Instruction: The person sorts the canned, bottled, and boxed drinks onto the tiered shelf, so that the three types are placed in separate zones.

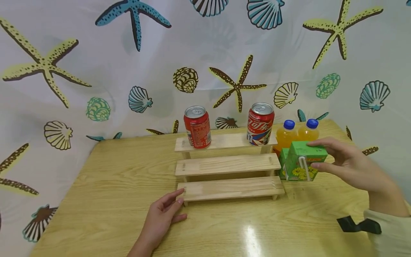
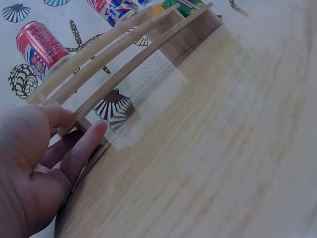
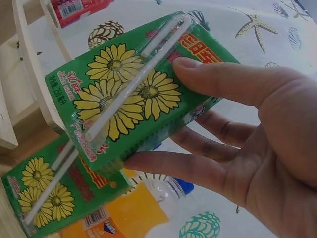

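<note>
My right hand grips a green drink carton with yellow flowers and a wrapped straw, thumb on the straw face. A second green carton stands behind it, beside the right end of a three-step wooden rack. The left hand holds the left end of the rack's lowest step. In the left wrist view, my left fingers lie around that corner by the leg. Two red soda cans, one at left and one at right, stand upright on the top step.
Two orange drink bottles with blue caps, a left one and a right one, stand behind the cartons. A wood-grain table lies under everything. Behind it hangs a white cloth printed with starfish and shells.
</note>
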`<state>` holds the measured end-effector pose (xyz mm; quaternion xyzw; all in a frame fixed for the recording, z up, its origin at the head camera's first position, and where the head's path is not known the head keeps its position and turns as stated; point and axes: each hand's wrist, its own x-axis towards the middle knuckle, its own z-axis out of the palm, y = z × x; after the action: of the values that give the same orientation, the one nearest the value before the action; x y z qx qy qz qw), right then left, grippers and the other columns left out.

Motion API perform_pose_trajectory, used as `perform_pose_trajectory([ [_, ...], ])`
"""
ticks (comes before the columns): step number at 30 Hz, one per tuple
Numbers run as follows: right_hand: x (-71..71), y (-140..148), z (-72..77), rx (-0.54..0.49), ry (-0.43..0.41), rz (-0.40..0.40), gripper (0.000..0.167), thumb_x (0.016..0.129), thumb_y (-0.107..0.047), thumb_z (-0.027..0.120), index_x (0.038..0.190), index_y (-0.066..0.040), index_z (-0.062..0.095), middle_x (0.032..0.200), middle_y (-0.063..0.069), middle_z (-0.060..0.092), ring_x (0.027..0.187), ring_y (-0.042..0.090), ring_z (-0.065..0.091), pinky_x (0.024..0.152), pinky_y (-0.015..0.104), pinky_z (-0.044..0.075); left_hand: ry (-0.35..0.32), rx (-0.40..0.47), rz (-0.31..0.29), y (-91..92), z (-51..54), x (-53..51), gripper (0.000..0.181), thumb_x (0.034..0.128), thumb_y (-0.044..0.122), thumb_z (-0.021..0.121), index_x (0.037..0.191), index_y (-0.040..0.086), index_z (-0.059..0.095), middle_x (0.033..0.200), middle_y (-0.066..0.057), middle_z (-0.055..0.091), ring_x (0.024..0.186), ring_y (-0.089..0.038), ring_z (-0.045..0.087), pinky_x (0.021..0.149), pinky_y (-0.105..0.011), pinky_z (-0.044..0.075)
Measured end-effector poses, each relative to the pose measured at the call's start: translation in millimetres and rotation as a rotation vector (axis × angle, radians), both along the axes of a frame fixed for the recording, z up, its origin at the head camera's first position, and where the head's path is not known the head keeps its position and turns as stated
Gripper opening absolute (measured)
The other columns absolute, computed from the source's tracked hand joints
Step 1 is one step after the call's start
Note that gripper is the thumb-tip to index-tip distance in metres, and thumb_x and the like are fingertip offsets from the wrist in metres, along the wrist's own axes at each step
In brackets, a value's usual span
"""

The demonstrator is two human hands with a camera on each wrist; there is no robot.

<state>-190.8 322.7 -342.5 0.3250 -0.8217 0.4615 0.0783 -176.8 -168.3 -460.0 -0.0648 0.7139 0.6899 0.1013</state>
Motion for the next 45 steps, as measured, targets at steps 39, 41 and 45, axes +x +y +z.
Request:
perform_pose_trajectory([
  [39, -12.7, -67, 15.2, 0.004, -0.15, 0.074, 0.049, 0.093, 0.003, 0.067, 0.139, -0.009, 0.053, 0.127, 0.001, 0.055, 0.101, 0.013, 0.065, 0.075, 0.027, 0.063, 0.001, -0.002, -0.015, 0.0, 3.5, 2.3, 0.038, 0.0984, 0.013, 0.065, 0.136, 0.014, 0.062, 0.128, -0.012, 0.057, 0.101, -0.018, 0.065, 0.083, -0.034, 0.065],
  [41, -13.0, -70, 14.7, 0.006, -0.162, 0.068, 0.049, 0.093, 0.002, 0.067, 0.138, -0.01, 0.053, 0.127, 0.003, 0.055, 0.101, 0.014, 0.065, 0.075, 0.027, 0.063, -0.001, 0.0, -0.016, 0.1, 3.6, 2.4, 0.038, 0.0985, 0.013, 0.064, 0.136, 0.014, 0.062, 0.129, -0.012, 0.057, 0.101, -0.018, 0.065, 0.083, -0.033, 0.065],
  [45, -14.3, -76, 13.3, 0.007, -0.175, 0.079, 0.047, 0.093, 0.001, 0.067, 0.137, -0.011, 0.054, 0.125, 0.009, 0.058, 0.099, 0.016, 0.066, 0.075, 0.027, 0.063, -0.003, 0.002, -0.018, 0.5, 3.5, 2.8, 0.038, 0.0986, 0.012, 0.064, 0.136, 0.014, 0.062, 0.128, -0.012, 0.057, 0.101, -0.017, 0.065, 0.083, -0.033, 0.065],
])
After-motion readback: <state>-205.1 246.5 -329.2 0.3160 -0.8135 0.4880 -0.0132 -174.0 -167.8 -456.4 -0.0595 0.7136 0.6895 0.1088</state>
